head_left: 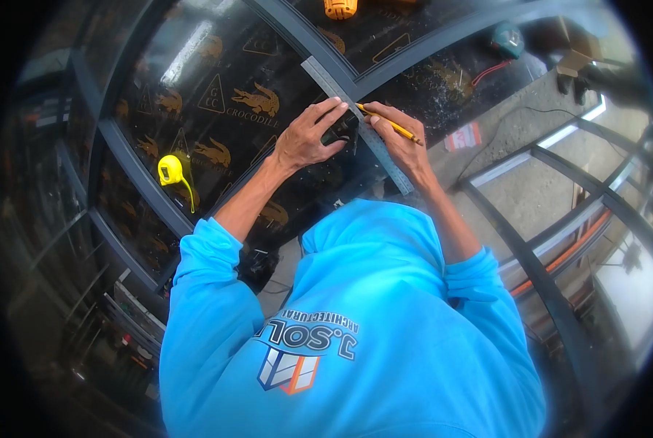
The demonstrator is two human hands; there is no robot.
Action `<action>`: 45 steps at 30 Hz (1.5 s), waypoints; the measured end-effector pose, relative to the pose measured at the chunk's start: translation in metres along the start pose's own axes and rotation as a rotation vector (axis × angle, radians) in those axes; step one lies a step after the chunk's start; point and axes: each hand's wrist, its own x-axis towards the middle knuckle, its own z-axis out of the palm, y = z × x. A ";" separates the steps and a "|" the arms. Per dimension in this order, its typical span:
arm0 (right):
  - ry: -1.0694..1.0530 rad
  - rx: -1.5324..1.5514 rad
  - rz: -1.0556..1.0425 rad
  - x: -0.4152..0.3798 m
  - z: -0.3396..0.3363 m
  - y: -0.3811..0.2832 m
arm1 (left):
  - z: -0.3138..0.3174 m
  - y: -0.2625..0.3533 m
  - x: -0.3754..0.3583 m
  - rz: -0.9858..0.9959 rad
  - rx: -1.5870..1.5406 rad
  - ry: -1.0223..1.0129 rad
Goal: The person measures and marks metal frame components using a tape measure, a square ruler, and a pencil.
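Observation:
A long metal ruler (382, 155) lies slantwise across the dark grey metal frame (297, 31), near a corner where two bars meet. My left hand (310, 137) rests its outstretched fingertips on the ruler's edge, thumb held apart. On the other side, my right hand (399, 139) is closed around a yellow pencil (393, 124), its tip at the ruler beside my left fingertips. Part of the ruler is hidden under my right hand. Something dark beneath my left palm is too covered to make out.
A yellow tape measure (171, 170) sits on the black printed board (217, 117) at left. Farther off are a teal tape measure (507, 41) with a red strap and a yellow-orange tool (340, 9). Another metal frame (512, 244) stands at right, above the concrete floor.

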 end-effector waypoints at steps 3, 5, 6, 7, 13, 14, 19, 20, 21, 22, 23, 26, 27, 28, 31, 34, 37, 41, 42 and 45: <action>0.004 0.010 0.012 0.001 0.001 0.002 | 0.000 0.000 0.001 0.004 0.003 0.007; 0.007 0.019 0.013 0.002 0.001 0.003 | -0.001 0.001 0.002 0.003 0.008 0.010; -0.007 0.012 0.013 0.002 0.000 0.003 | -0.001 0.001 0.002 0.001 0.004 0.014; -0.020 0.004 0.014 0.003 -0.001 0.003 | -0.001 0.002 0.002 -0.002 -0.001 0.018; -0.072 -0.018 0.021 0.016 -0.001 -0.003 | -0.001 0.001 0.002 -0.003 0.022 0.015; -0.073 -0.018 0.020 0.020 -0.001 -0.003 | -0.001 0.002 0.002 -0.004 0.023 0.016; -0.131 0.015 0.000 0.026 -0.005 0.001 | -0.002 0.003 0.002 0.001 0.033 0.018; -0.136 0.014 -0.002 0.027 -0.008 0.000 | -0.002 0.002 0.003 -0.002 0.035 0.023; -0.151 0.023 0.037 0.027 -0.011 -0.001 | -0.002 0.002 0.003 0.005 0.038 0.026; -0.164 0.032 0.076 0.026 -0.011 -0.001 | -0.002 0.002 0.002 0.012 0.039 0.027; -0.167 0.031 0.075 0.026 -0.011 -0.001 | -0.002 0.001 0.001 0.010 0.041 0.029; -0.170 0.032 0.067 0.027 -0.011 -0.002 | -0.001 0.001 0.001 0.021 0.058 0.023; -0.169 0.025 0.068 0.027 -0.010 0.000 | -0.001 0.001 0.001 0.019 0.055 0.019; -0.166 0.017 0.071 0.027 -0.010 0.001 | -0.001 0.001 0.001 0.017 0.050 0.014; -0.152 0.069 0.062 0.028 -0.007 0.003 | -0.001 0.001 0.001 0.018 0.052 0.017; -0.158 0.089 0.073 0.030 -0.006 0.004 | -0.002 0.002 0.002 0.022 0.049 0.022; -0.170 0.111 0.082 0.032 -0.008 0.003 | -0.001 0.002 0.002 0.021 0.056 0.022; -0.194 0.094 0.090 0.036 -0.012 -0.002 | -0.003 0.005 0.001 0.005 0.057 0.009; -0.222 0.044 0.031 0.039 -0.013 -0.006 | -0.002 0.005 0.001 -0.008 0.052 0.003; -0.389 -0.340 0.089 0.051 -0.026 -0.039 | -0.002 0.008 0.003 -0.006 0.032 0.007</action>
